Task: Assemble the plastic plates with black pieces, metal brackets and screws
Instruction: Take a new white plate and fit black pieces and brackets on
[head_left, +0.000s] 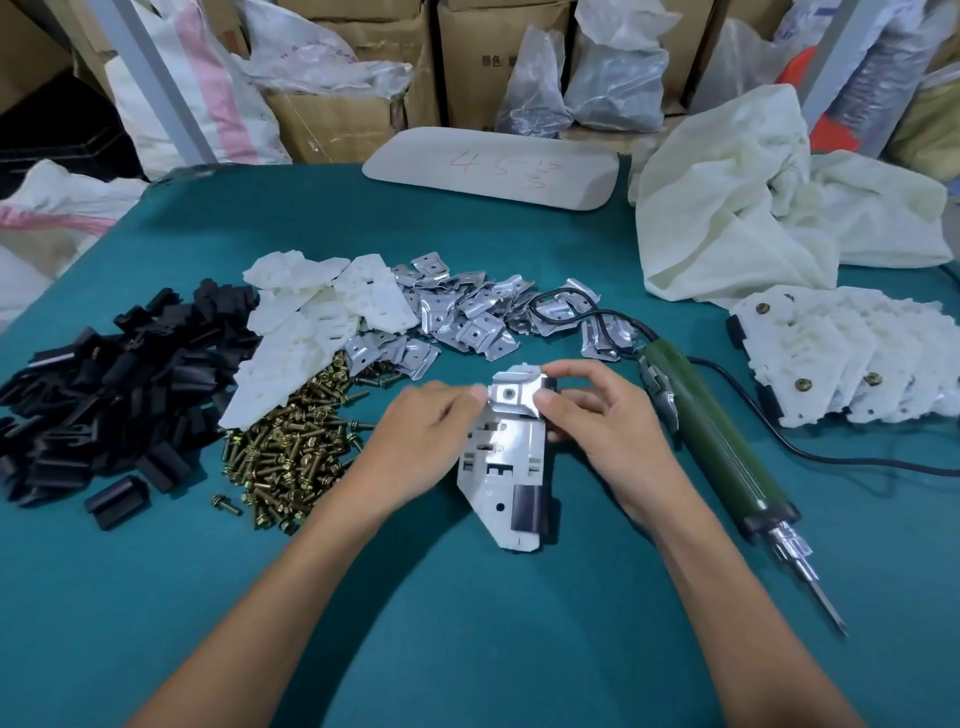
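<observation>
At the middle of the green worktop (467, 623) lies the plastic plate (501, 467), a black piece (527, 512) fitted on its near end. A metal bracket (511, 397) sits on the plate's far end. The right hand (597, 415) pinches this bracket between thumb and forefinger. The left hand (421, 441) curls over the plate's left edge, fingertips against the bracket. Left of the plate lie the loose screws (296, 447), and beyond them a heap of black pieces (104, 395). Behind the plate are spare brackets (457, 312). Right of the plate lies a green electric screwdriver (717, 447), and further right the finished plates (841, 358).
</observation>
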